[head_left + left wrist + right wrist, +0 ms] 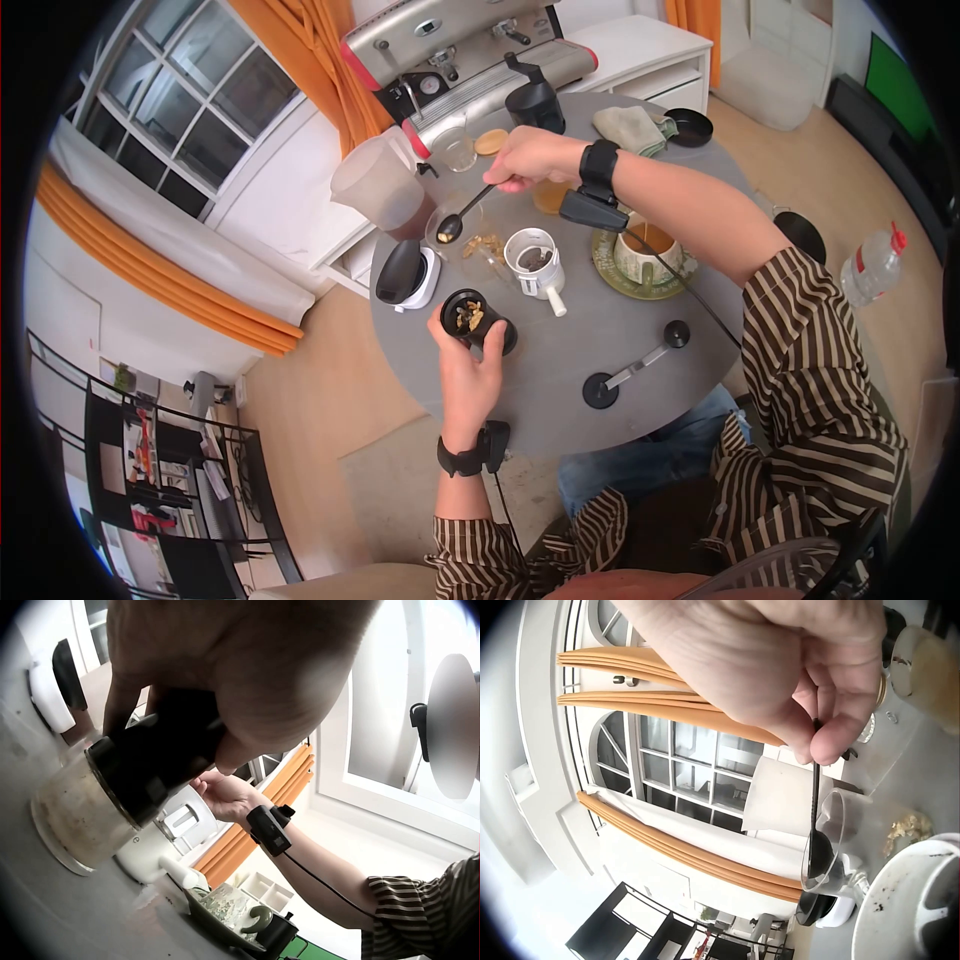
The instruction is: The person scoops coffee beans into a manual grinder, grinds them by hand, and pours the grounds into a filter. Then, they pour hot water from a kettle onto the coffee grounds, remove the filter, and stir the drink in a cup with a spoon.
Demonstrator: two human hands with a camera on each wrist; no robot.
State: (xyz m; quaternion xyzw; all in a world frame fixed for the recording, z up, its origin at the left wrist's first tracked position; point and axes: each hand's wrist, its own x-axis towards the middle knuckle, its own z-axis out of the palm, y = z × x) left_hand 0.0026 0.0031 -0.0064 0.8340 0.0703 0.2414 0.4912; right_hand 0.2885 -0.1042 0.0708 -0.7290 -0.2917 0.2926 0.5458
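My left hand [470, 385] grips a hand grinder [157, 761], its black upper part open at the top and its glass base below. Yellowish-brown dried pieces [468, 317] fill the opening. Between thumb and fingers, my right hand [535, 158] pinches a black spoon [452, 225] with a small pale piece in its bowl. The spoon's bowl is at the mouth of a clear glass jar [841, 825] that holds more dried pieces [906, 831]. Nearby stands a white cup with a handle [555, 272], dark bits inside. The grinder's crank handle [640, 368] lies apart on the table.
On the round grey table [540, 400] are a frosted pitcher [372, 180], a black-and-white appliance [405, 275], a teacup [645, 262] on a green saucer, a folded cloth [628, 130] and a black dish [690, 127]. An espresso machine [460, 70] stands behind.
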